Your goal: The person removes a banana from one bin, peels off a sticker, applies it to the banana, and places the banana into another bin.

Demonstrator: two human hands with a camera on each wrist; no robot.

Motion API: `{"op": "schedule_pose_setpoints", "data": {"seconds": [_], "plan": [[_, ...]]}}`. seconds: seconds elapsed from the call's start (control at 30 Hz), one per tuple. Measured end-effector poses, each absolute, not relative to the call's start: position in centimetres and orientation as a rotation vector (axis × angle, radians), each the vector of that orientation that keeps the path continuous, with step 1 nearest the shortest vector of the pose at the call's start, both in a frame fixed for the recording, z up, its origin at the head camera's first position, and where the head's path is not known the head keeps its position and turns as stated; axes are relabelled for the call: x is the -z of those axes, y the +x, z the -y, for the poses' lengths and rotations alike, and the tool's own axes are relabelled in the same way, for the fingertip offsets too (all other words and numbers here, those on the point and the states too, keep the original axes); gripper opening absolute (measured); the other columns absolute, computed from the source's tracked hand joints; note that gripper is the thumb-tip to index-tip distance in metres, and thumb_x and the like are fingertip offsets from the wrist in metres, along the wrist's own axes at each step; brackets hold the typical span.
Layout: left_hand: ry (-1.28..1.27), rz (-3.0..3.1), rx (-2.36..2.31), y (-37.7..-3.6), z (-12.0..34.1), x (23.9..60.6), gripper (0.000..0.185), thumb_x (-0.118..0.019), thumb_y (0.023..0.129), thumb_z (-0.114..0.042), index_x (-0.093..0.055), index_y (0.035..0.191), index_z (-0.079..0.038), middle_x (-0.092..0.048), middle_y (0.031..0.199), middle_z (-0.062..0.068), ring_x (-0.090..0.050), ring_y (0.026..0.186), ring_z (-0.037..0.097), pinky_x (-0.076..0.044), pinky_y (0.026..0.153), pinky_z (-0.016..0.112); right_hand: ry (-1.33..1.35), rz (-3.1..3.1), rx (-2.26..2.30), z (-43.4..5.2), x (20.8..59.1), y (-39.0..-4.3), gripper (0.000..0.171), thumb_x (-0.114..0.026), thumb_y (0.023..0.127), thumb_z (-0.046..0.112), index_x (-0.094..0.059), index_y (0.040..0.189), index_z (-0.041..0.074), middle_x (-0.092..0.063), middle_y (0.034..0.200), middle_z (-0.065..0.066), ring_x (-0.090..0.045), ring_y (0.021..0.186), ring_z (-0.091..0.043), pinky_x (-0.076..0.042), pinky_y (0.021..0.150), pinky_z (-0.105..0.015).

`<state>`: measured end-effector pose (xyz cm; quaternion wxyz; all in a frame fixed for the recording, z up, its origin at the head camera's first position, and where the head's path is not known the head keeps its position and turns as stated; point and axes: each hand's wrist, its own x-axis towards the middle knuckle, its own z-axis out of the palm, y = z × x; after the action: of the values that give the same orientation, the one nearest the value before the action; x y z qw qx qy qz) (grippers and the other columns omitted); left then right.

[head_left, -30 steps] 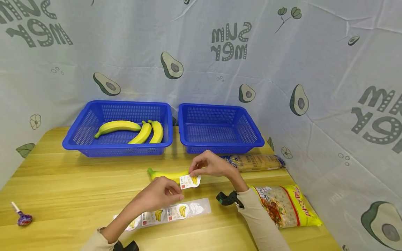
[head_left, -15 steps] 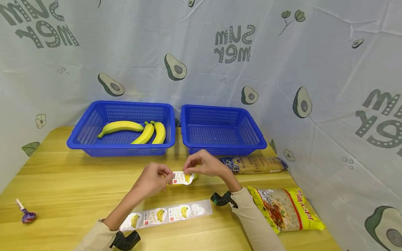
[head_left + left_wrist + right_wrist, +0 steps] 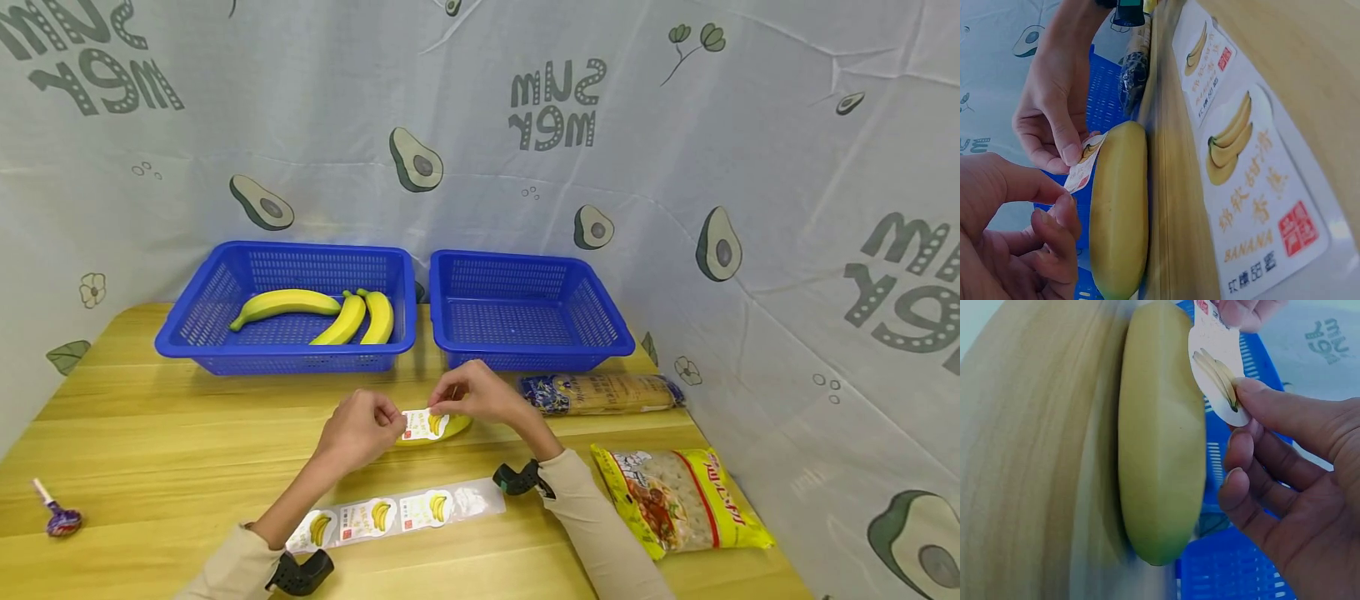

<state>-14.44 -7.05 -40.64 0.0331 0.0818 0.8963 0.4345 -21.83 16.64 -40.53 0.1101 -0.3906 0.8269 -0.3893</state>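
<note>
Left hand [image 3: 363, 425]: fingers pinch the left end of the sticker [image 3: 424, 423].
Right hand [image 3: 480, 396]: fingers pinch the sticker's right end.
Sticker: held between both hands, just above the banana [image 3: 442, 430]; contact cannot be told.
Banana: lies on the worktop [image 3: 165, 433], in front of the two baskets.
Sheet [image 3: 397, 512]: label strip flat on the worktop, near the forearms.
Left basket [image 3: 225, 292]: holds three bananas.
Right basket [image 3: 525, 308]: beside the left one.
Packets [image 3: 675, 500]: on the right side of the worktop.
</note>
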Motion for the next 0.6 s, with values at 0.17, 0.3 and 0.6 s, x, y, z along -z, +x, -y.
{"op": "schedule_pose_setpoints", "data": {"seconds": [0.17, 0.3, 0.6], "plan": [[0.241, -2.81, -1.287, -14.51, 7.0, 40.89, 0.014, -0.076, 0.091, -0.01, -0.076, 0.078, -0.013, -0.067, 0.067, -0.005, -0.058, 0.061, 0.014, -0.046, 0.054, 0.031, -1.135, -2.46, 1.13, -16.38, 40.82, -21.77, 0.006, -0.082, 0.096, 0.006, -0.08, 0.095, 0.0, -0.08, 0.088, -0.006, -0.071, 0.077, -0.005, -0.063, 0.073, -0.027], [0.243, -2.839, -1.263, -14.48, 6.93, 41.09, 0.016, -0.076, 0.092, -0.011, -0.074, 0.076, -0.013, -0.066, 0.068, -0.005, -0.058, 0.062, 0.014, -0.046, 0.053, 0.031, -1.109, -2.492, 1.12, -16.17, 41.06, -21.7, 0.006, -0.083, 0.096, 0.007, -0.08, 0.095, 0.001, -0.079, 0.089, -0.005, -0.07, 0.078, -0.003, -0.063, 0.074, -0.026], [0.222, -2.917, -1.189, -14.34, 6.42, 41.54, 0.022, -0.077, 0.091, -0.011, -0.069, 0.072, -0.016, -0.064, 0.066, -0.006, -0.057, 0.06, 0.013, -0.046, 0.052, 0.032, -1.151, -2.516, 1.082, -16.06, 41.16, -21.56, 0.005, -0.083, 0.095, 0.004, -0.08, 0.095, 0.001, -0.079, 0.091, -0.005, -0.067, 0.077, -0.002, -0.063, 0.074, -0.025]]}}
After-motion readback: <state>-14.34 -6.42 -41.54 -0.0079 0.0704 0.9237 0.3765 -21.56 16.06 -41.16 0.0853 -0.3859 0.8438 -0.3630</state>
